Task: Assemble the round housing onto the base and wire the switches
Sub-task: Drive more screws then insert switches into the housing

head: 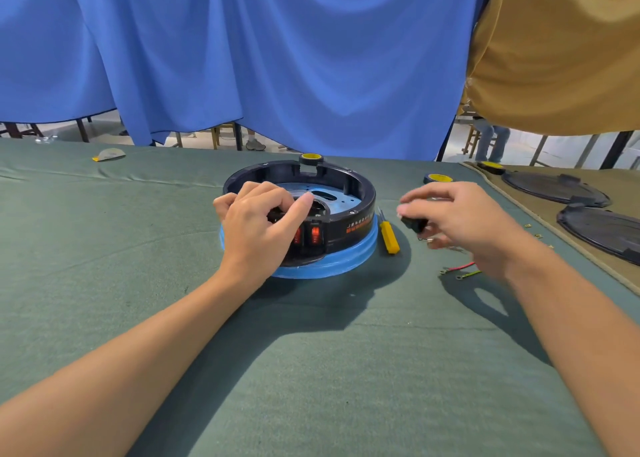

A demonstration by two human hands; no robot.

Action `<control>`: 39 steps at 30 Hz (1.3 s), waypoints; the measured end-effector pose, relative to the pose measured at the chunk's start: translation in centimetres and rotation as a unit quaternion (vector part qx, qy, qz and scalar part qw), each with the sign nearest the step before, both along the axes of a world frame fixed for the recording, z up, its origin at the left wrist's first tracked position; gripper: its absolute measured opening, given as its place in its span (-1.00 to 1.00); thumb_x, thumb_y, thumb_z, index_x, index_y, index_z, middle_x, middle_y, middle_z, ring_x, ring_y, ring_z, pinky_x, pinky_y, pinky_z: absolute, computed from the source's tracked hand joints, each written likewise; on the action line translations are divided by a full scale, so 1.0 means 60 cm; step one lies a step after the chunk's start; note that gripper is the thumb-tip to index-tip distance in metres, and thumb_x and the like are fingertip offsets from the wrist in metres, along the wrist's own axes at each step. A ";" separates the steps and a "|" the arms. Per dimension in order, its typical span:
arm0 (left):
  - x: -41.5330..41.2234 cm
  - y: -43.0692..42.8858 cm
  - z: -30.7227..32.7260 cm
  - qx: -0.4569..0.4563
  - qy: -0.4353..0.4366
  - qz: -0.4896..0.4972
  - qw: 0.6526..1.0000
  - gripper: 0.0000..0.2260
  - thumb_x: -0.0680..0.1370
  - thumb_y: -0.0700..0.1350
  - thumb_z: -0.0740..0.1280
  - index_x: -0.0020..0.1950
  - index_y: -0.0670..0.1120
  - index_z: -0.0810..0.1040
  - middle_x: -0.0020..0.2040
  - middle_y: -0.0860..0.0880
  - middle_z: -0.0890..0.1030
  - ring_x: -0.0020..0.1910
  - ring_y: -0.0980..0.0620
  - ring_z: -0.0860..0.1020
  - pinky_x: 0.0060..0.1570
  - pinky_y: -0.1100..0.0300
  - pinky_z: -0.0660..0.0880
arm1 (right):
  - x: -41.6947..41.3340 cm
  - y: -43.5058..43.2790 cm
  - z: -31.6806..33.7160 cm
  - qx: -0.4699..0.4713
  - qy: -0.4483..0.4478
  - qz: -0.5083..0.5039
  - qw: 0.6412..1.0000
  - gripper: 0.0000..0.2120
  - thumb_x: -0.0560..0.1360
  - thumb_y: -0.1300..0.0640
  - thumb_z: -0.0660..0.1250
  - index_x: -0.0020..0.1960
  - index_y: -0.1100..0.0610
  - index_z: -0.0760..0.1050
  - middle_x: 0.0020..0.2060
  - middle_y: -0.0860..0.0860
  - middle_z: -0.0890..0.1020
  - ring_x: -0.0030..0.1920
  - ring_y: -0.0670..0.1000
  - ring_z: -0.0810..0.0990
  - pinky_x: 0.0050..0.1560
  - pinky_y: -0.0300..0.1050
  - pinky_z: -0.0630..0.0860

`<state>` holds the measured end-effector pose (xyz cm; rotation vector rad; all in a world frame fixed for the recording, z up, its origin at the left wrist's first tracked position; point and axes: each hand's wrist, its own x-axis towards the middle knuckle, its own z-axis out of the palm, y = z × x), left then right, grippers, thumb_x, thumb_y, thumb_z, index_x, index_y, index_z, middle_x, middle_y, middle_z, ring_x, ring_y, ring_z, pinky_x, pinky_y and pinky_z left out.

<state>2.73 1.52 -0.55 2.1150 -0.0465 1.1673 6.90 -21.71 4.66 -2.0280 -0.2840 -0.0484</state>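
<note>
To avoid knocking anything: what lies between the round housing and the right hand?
A yellow-handled screwdriver lies there on the green cloth, shown in the head view.

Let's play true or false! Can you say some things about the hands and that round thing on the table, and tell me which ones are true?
1. The round black housing sits on a blue base. True.
2. The right hand holds nothing. False: its fingers hold a small black part.
3. A yellow-handled screwdriver lies on the green cloth, right of the housing. True.
4. The left hand lies flat on the cloth. False: it grips the housing's front rim, just above the red switches.
5. The red and green wires are plugged into the housing. False: they lie loose on the cloth under the right hand.
</note>
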 end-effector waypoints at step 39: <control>0.000 -0.053 -0.001 0.343 0.006 0.112 0.933 -0.61 0.62 0.13 0.12 -0.12 0.03 0.69 -0.30 0.07 0.67 -0.24 0.03 0.60 0.01 0.06 0.27 | -0.005 0.057 -0.059 -0.061 -0.266 -0.071 0.959 -0.70 0.40 -0.06 0.49 0.10 -0.05 0.58 -0.30 -0.31 0.52 -0.22 -0.27 0.51 -0.11 -0.31 0.40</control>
